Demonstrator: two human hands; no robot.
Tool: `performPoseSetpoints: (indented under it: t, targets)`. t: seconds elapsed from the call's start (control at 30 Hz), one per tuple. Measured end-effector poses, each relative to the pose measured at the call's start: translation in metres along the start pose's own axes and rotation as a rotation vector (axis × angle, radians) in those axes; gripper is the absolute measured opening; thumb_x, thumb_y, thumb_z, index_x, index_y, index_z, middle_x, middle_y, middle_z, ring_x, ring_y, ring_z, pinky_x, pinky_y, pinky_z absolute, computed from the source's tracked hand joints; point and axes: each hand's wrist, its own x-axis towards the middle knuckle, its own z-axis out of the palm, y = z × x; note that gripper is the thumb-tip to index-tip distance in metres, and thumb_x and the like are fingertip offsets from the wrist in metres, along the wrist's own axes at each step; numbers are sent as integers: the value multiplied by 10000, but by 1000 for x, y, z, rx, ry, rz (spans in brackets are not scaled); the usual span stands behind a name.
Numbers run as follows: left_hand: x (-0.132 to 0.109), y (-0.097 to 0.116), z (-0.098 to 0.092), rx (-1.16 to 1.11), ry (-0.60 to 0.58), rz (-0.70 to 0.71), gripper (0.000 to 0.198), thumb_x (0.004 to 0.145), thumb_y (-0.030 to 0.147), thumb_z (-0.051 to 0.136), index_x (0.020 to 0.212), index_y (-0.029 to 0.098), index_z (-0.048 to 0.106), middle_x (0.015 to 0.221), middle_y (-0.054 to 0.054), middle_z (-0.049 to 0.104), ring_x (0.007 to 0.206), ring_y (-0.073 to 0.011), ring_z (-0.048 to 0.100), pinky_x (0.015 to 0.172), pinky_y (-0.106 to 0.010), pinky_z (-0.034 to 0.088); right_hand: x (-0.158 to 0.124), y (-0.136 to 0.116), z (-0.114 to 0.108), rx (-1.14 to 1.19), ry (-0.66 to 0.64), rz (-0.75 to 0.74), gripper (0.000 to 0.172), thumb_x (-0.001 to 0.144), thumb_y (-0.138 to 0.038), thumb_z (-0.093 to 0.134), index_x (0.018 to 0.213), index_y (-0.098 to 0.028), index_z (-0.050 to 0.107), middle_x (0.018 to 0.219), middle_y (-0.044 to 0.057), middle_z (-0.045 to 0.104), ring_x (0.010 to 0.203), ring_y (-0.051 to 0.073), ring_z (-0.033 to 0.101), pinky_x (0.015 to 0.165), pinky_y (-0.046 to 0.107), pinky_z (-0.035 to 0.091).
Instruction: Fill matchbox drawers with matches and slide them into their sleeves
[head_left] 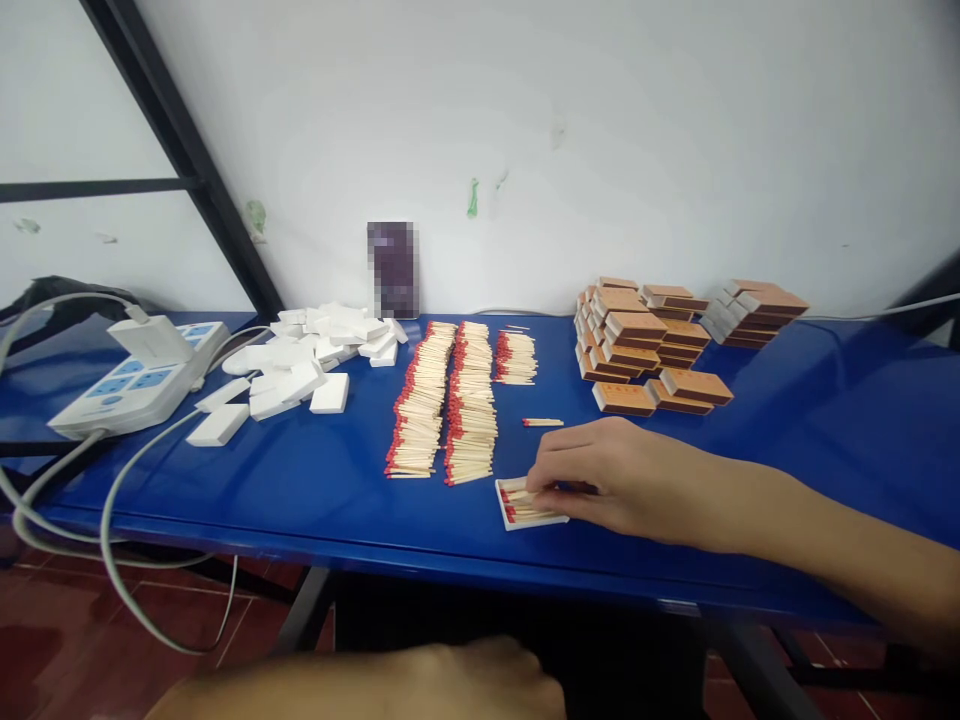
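Observation:
My right hand (615,475) rests on the blue table (300,480), its fingertips pinched on matches lying in a small white tray (517,505) near the front edge. Two long rows of red-tipped matches (442,400) lie just left of it, with a smaller bunch (516,358) behind and one stray match (543,422) close to my fingers. My left hand (420,685) hangs low at the bottom of the view, below the table edge; its fingers are blurred and I cannot tell whether it holds anything.
A heap of white inner trays (300,365) lies at the left. Stacks of orange matchbox sleeves (652,345) stand at the back right. A white power strip (139,375) with cables sits at the far left. A dark blurred object (393,268) leans on the wall.

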Motion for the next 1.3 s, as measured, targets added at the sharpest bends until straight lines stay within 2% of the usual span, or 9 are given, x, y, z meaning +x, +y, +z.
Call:
performPoseSetpoints:
  t: [0.13,0.23,0.4,0.73,0.87,0.93,1.07,1.17,1.3]
  targets:
    - [-6,-18,-14,-167,-83,63,235,720,53,714,600,198,574,560,13,634,490,-199,632,353,-262,373,-1,1,0,-9,0,-14,103,916,-165,611,873,-179,703,790,14,682,673,120,608,614,227,436]
    - [1,-41,-14,-364,-189,148,203,696,23,739,744,199,651,644,67,681,693,-153,726,577,-182,533,-2,2,0,-16,-11,-21,118,935,-189,583,869,-176,681,854,29,655,686,117,590,622,235,431]
    - [6,-62,-5,-514,-236,157,231,716,-20,695,850,168,704,698,70,690,687,-136,733,610,-163,549,-5,-1,-4,8,-36,14,83,922,-227,597,861,-189,637,952,28,615,774,128,579,699,262,447]
    - [-3,-30,-14,-242,-96,33,234,614,4,771,648,209,662,551,87,631,527,-142,655,420,-187,431,1,-1,-7,35,-130,24,152,929,-127,532,829,-188,630,857,17,616,827,151,581,766,295,466]
    - [-44,8,-43,36,100,-145,138,728,7,737,790,122,692,859,-117,725,820,-269,699,649,-320,529,0,0,-7,45,-115,26,131,883,-95,557,821,-192,620,844,2,619,804,144,588,769,295,464]
    - [-68,23,-62,195,273,-73,73,858,131,709,803,150,666,820,-62,703,787,-218,677,689,-307,526,0,0,-8,43,-107,17,127,868,-87,556,833,-189,623,849,6,625,806,145,591,772,294,461]
    - [-88,28,-88,-83,623,26,184,951,129,601,1105,225,633,920,16,703,820,-131,655,792,-249,510,0,0,-8,7,-103,1,110,862,-111,562,866,-179,649,855,22,639,824,162,596,782,308,455]
    - [-81,16,-92,-301,969,-97,196,931,77,583,1049,220,648,935,23,721,841,-105,666,799,-205,515,0,-1,-8,-29,-100,-1,100,864,-152,580,885,-172,676,846,29,641,821,174,591,766,315,444]
    - [-72,2,-90,-385,1103,-207,122,906,117,624,950,222,667,859,36,733,738,-103,673,707,-209,523,0,-3,-9,-30,-115,12,121,872,-260,610,888,-173,694,829,28,633,773,169,577,752,319,437]
